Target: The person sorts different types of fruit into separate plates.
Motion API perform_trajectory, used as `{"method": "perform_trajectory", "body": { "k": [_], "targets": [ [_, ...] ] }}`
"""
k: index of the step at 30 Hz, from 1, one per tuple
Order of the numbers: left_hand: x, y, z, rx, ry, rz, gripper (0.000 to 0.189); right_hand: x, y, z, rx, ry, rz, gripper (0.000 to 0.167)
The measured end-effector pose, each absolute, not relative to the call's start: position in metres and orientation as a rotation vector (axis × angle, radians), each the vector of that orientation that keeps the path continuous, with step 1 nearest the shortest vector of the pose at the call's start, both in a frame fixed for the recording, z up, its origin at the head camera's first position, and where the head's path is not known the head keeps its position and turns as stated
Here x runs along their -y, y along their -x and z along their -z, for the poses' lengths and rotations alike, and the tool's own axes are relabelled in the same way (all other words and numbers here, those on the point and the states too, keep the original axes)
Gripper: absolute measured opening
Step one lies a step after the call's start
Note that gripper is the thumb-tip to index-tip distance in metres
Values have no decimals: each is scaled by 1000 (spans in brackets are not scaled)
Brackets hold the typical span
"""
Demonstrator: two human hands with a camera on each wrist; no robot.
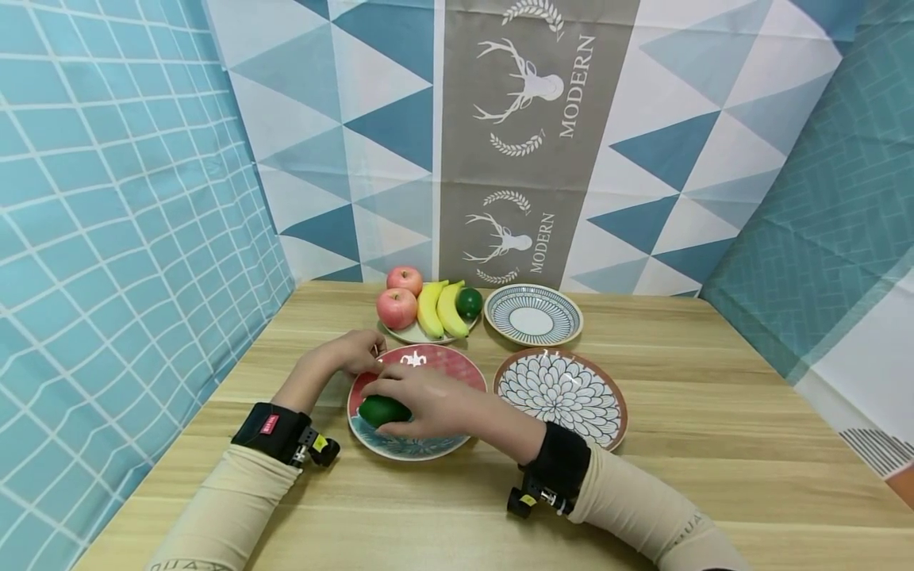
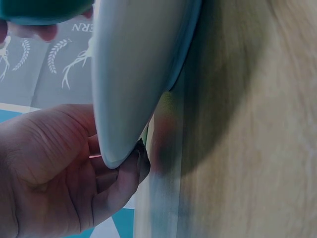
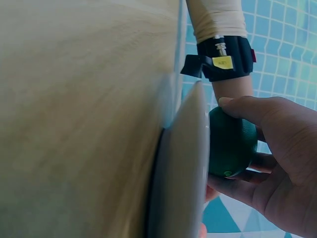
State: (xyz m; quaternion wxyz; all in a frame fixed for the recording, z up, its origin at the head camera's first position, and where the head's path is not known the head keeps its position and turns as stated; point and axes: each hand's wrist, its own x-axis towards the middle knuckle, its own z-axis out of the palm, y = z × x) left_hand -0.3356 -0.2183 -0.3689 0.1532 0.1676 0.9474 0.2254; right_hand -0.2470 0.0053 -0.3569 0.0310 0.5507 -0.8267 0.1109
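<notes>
A plate with a red upper half and a blue-green lower half [image 1: 457, 365] lies on the table in front of me. My left hand [image 1: 351, 354] pinches its far left rim; the left wrist view has the fingers [image 2: 121, 186] curled about the pale edge of the plate [image 2: 133, 74]. Over the left side of this plate, my right hand [image 1: 432, 400] holds a dark green avocado [image 1: 384, 410]. The right wrist view shows thumb and fingers around the avocado [image 3: 230, 144], close beside the plate; whether it touches the surface, I cannot tell.
Behind stands a plate [image 1: 421, 336] bearing two apples [image 1: 397, 308], two bananas [image 1: 431, 309] and another green fruit [image 1: 469, 303]. To its right is a blue-striped plate [image 1: 531, 319]. A brown-rimmed plate with a petal pattern [image 1: 557, 396] lies near my right forearm. Patterned cloth hangs behind the wooden table [image 1: 714, 444].
</notes>
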Motion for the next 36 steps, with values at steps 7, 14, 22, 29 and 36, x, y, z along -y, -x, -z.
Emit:
{"method": "perform_trajectory", "body": {
  "k": [7,14,22,29,36],
  "targets": [
    [218,334,368,-2705,-448,-663,17,-3,245,363,2594,-1721,-331,55],
    [218,335,367,-2697,-415,-665,20,-2,244,365,2628,-1720,-327,57],
    [218,334,367,-2705,-431,-658,22,-2,242,365,2648,-1713,-325,58],
    [218,335,368,-2713,-439,-656,24,-2,242,365,2682,-1705,-328,61],
    [218,336,368,-2705,-417,-652,21,-3,242,362,2681,-1709,-338,61]
  ]
}}
